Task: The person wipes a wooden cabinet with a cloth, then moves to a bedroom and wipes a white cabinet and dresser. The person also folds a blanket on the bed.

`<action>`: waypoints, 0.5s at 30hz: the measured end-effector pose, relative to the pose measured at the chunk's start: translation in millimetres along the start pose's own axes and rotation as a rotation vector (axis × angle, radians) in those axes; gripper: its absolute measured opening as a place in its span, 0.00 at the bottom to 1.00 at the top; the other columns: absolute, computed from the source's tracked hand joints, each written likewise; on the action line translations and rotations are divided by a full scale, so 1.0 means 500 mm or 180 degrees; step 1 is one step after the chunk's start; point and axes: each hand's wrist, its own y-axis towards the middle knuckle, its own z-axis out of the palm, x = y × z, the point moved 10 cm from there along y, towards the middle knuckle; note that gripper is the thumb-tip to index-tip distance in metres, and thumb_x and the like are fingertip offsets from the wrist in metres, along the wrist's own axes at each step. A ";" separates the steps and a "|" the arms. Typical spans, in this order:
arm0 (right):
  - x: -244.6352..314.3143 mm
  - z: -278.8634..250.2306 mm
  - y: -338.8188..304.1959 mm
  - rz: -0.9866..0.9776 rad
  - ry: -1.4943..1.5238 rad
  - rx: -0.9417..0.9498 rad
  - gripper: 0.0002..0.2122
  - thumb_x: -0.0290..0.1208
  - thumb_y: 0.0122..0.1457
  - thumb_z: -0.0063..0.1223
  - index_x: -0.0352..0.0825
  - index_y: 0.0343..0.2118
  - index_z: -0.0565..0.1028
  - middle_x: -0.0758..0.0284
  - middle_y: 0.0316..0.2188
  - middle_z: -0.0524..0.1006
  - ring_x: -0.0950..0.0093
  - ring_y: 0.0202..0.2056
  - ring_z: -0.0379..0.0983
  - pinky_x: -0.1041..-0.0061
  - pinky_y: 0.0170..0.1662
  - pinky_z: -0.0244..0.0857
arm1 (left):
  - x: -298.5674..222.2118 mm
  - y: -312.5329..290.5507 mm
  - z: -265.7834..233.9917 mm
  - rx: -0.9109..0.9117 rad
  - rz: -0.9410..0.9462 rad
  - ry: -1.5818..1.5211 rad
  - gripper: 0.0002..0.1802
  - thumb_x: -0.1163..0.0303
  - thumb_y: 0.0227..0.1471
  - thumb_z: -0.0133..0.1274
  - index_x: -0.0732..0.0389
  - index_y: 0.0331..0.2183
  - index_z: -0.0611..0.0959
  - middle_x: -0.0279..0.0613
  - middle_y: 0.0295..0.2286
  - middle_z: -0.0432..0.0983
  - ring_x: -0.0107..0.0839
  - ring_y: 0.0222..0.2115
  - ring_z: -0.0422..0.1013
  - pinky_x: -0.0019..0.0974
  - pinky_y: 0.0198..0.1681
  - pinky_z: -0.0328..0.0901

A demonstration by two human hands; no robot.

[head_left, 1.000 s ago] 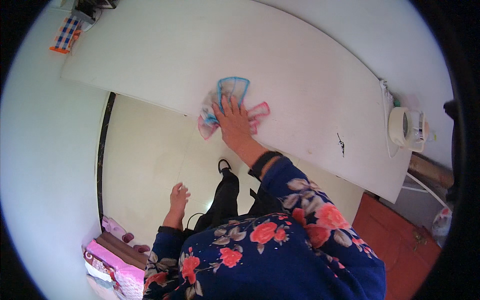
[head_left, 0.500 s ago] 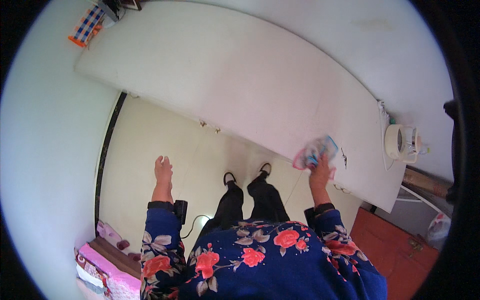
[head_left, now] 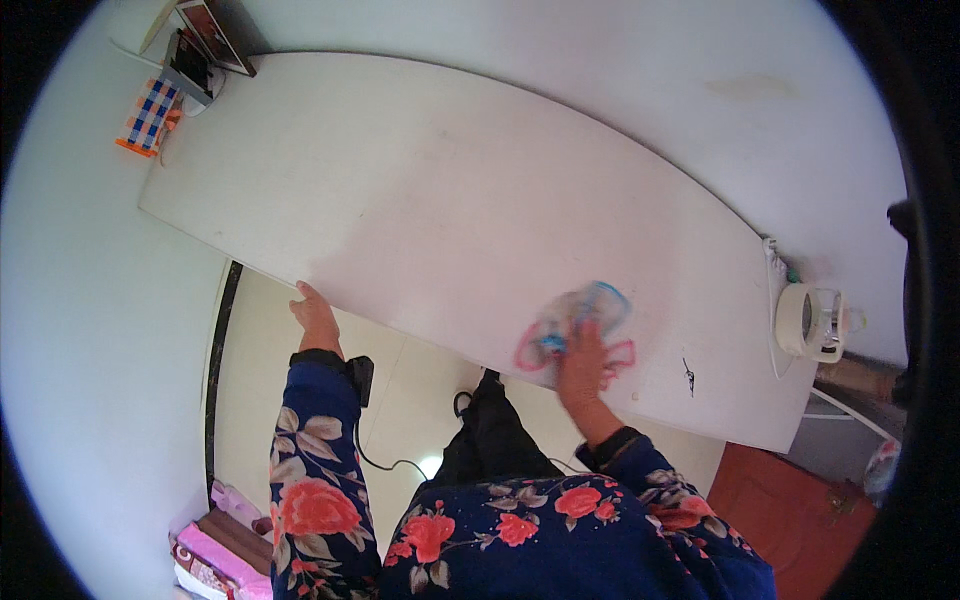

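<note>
A long white table top (head_left: 440,190) fills the middle of the view. My right hand (head_left: 583,362) presses flat on a cloth (head_left: 570,322) with pink and blue edging, which lies on the table near its front edge toward the right. The cloth looks blurred. My left hand (head_left: 316,320) rests on the table's front edge further left and holds nothing. Both sleeves are dark blue with red flowers.
A white electric kettle (head_left: 812,320) stands at the table's right end with a cord beside it. At the far left corner lie a blue-checked object with orange ends (head_left: 148,116) and a framed picture (head_left: 215,35). Pale floor and a black cable (head_left: 380,460) show below the table.
My right hand slid the cloth from the table's middle to the right end, then back onto the table surface. My left hand rose from beside my body to the table's front edge.
</note>
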 end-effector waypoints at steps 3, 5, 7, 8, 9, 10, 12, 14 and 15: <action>0.192 -0.002 0.042 -0.0872 0.0039 0.0115 0.25 0.25 0.45 0.45 0.37 0.51 0.60 0.55 0.53 0.54 0.56 0.55 0.48 0.56 0.51 0.47 | 0.001 0.051 0.018 0.0069 -0.0144 -0.0024 0.39 0.46 0.51 0.33 0.71 0.51 0.55 0.59 0.49 0.55 0.49 0.48 0.57 0.44 0.47 0.58; 0.272 0.001 0.087 -0.1210 0.0202 0.0298 0.26 0.25 0.46 0.43 0.38 0.52 0.58 0.56 0.54 0.53 0.57 0.56 0.46 0.56 0.52 0.45 | -0.028 0.065 0.054 0.0302 0.0408 0.2175 0.34 0.51 0.52 0.35 0.69 0.51 0.57 0.56 0.50 0.55 0.45 0.51 0.54 0.46 0.47 0.56; 0.332 0.011 0.137 -0.1457 0.0234 0.0491 0.26 0.26 0.46 0.44 0.38 0.52 0.57 0.57 0.55 0.52 0.58 0.56 0.45 0.56 0.53 0.43 | -0.017 0.042 0.141 0.0754 0.1781 0.6529 0.30 0.57 0.52 0.38 0.66 0.52 0.58 0.51 0.52 0.53 0.42 0.53 0.51 0.48 0.48 0.54; 0.363 0.008 0.164 -0.1617 0.0247 0.0424 0.27 0.27 0.46 0.44 0.38 0.52 0.57 0.57 0.55 0.51 0.58 0.56 0.45 0.55 0.53 0.41 | -0.020 0.044 0.134 0.0535 0.1598 0.6426 0.29 0.60 0.51 0.39 0.64 0.52 0.58 0.49 0.53 0.52 0.40 0.54 0.50 0.49 0.47 0.53; 0.391 0.011 0.194 -0.1671 0.0328 0.0419 0.27 0.27 0.45 0.44 0.38 0.52 0.58 0.57 0.55 0.52 0.58 0.56 0.45 0.56 0.54 0.41 | -0.017 0.041 0.134 0.0421 0.1517 0.6396 0.29 0.62 0.50 0.41 0.62 0.52 0.58 0.46 0.54 0.50 0.38 0.54 0.48 0.50 0.47 0.51; 0.416 0.014 0.226 -0.1705 0.0430 0.0449 0.26 0.27 0.45 0.45 0.38 0.52 0.58 0.57 0.55 0.52 0.59 0.56 0.45 0.56 0.54 0.40 | -0.019 0.045 0.129 0.0381 0.1366 0.6037 0.29 0.62 0.50 0.41 0.63 0.52 0.58 0.45 0.54 0.49 0.39 0.53 0.50 0.49 0.47 0.51; 0.452 0.006 0.285 -0.1760 0.0455 0.0258 0.26 0.27 0.46 0.45 0.38 0.52 0.59 0.57 0.55 0.52 0.59 0.56 0.45 0.56 0.54 0.40 | -0.022 0.045 0.120 0.0095 0.1362 0.6152 0.29 0.63 0.50 0.40 0.64 0.52 0.57 0.45 0.54 0.49 0.37 0.53 0.51 0.50 0.48 0.51; 0.472 0.001 0.346 -0.1656 0.0500 0.0205 0.25 0.28 0.46 0.45 0.38 0.51 0.59 0.57 0.54 0.52 0.59 0.56 0.46 0.55 0.54 0.41 | -0.002 0.054 0.109 0.0297 0.1040 0.6093 0.33 0.63 0.51 0.39 0.63 0.55 0.49 0.45 0.54 0.48 0.35 0.52 0.53 0.42 0.49 0.51; 0.476 -0.005 0.381 -0.1534 0.0538 0.0159 0.25 0.28 0.47 0.44 0.38 0.51 0.59 0.57 0.54 0.52 0.60 0.56 0.46 0.55 0.53 0.42 | 0.001 0.063 0.068 0.0098 0.0348 0.3602 0.31 0.61 0.52 0.37 0.63 0.54 0.51 0.47 0.53 0.52 0.38 0.50 0.56 0.41 0.47 0.55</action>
